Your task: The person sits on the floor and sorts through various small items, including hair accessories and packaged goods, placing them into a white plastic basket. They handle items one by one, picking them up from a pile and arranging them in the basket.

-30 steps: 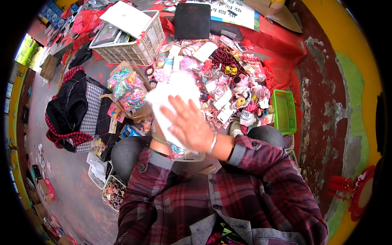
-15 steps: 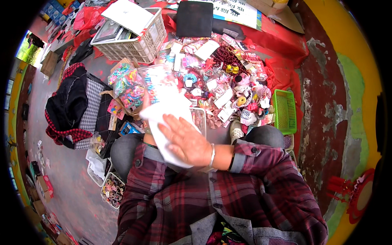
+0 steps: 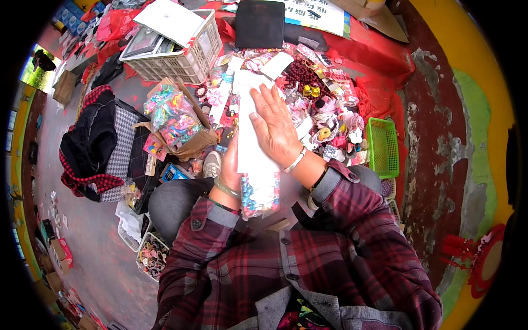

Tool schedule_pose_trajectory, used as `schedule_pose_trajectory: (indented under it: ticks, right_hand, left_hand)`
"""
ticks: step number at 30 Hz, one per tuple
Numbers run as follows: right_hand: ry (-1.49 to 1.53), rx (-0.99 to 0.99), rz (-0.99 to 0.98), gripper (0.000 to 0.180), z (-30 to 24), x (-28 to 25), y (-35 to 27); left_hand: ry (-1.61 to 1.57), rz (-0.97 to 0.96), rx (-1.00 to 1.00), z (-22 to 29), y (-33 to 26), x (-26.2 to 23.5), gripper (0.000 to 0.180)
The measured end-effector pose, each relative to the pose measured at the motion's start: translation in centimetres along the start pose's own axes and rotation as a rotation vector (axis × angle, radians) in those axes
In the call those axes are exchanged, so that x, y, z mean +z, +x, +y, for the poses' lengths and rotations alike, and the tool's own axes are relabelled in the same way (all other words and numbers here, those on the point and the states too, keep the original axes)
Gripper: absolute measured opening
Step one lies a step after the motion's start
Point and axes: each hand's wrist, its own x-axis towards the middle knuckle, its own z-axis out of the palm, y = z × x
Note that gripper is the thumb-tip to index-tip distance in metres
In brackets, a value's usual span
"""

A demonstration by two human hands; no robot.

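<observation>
A long white card [image 3: 250,140] stands near the middle of the frame, running from the upper centre down toward the person's lap. Its lower end carries a clear packet of small coloured hair clips [image 3: 260,192]. The right hand [image 3: 278,129] lies flat on the face of the card, fingers [image 3: 269,102] spread wide and straight, palm pressed against the white surface; a pale bangle circles the wrist. The left hand [image 3: 231,159] grips the card's left edge from behind and below, fingers curled around it, though most are hidden by the card; green bangles sit on that wrist.

Just left of the card an open cardboard box [image 3: 176,121] holds bright hair ties. At upper left a white plastic basket [image 3: 176,52] carries flat papers. Right of the hands, a heap of small trinkets and hair accessories [image 3: 330,121] lies on a red cloth [image 3: 379,55], with a small green basket [image 3: 383,146] at the right of centre. A black-and-red checked bag [image 3: 96,143] sits at the left on the grey floor.
</observation>
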Motion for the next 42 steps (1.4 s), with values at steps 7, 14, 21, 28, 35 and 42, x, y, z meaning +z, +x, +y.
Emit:
schedule_pose_trajectory:
  ticks: [7, 14, 21, 28, 35, 42]
  right_hand:
    - [0.193, -0.268, -0.373, 0.058, -6.3, 0.4, -6.8]
    - [0.122, -0.29, -0.297, 0.058, -5.7, -0.1, -4.7]
    - [0.017, -0.072, -0.016, 0.045, -1.5, -0.5, -0.4]
    - [1.174, 0.842, 0.073, 0.041, 3.6, -1.5, 2.4]
    - [1.964, 0.558, 0.206, 0.045, 4.4, -3.4, 2.3]
    - [1.684, 0.521, -0.104, 0.065, 1.1, -2.8, 1.7]
  left_hand:
    - [-0.004, 0.076, 0.194, 5.2, -0.4, -0.1, 0.068]
    - [-0.073, -0.099, 0.19, 3.4, -0.7, -3.7, 0.059]
    - [-0.175, -0.161, -0.045, 0.9, 0.0, -2.9, 0.055]
    - [0.147, -0.013, 0.0, 0.8, -1.4, 0.3, 0.052]
    - [0.168, -0.012, 0.132, 2.6, -1.6, 1.4, 0.059]
    - [0.118, -0.03, 0.002, 1.2, -1.6, 1.9, 0.054]
